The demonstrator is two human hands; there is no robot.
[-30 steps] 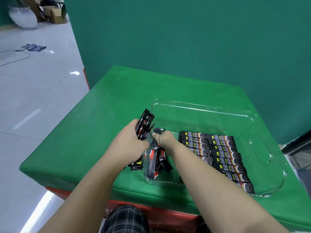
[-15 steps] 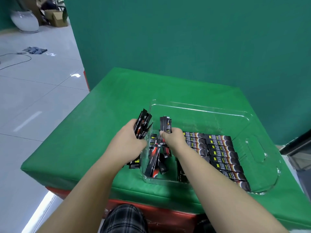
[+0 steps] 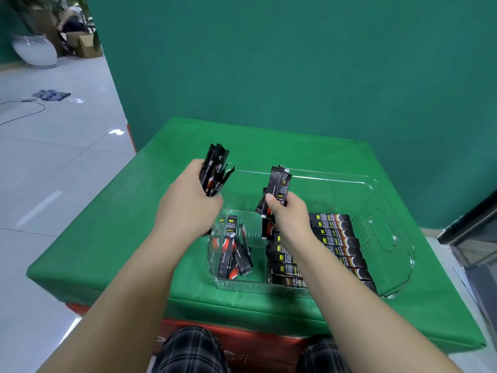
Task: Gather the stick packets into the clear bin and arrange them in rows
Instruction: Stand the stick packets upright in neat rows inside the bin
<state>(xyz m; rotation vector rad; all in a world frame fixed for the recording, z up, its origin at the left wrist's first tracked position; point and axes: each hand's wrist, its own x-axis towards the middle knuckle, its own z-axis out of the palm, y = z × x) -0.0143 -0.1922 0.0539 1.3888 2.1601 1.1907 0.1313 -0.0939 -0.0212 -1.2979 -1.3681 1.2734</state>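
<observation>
A clear plastic bin [image 3: 387, 238] stands on the green table. Black stick packets lie in neat rows [image 3: 338, 238] along its right half. A few loose packets [image 3: 231, 254] lie jumbled in its near left corner. My left hand [image 3: 188, 208] grips a fanned bunch of black packets [image 3: 215, 170] just outside the bin's left wall. My right hand [image 3: 289, 214] is over the middle of the bin and holds a few packets [image 3: 279, 187] upright, with more hanging below the fingers.
The green table [image 3: 269, 141] ends at a teal wall behind. To the left there is tiled floor with a cable [image 3: 24, 111], a rag [image 3: 52, 94] and a white vase [image 3: 33, 51]. A dark cabinet edge [image 3: 473, 232] stands at the right.
Both hands have risen. My right hand has lifted a few packets out of the loose pile in the bin, and my left hand has raised its bunch higher and away from the bin wall.
</observation>
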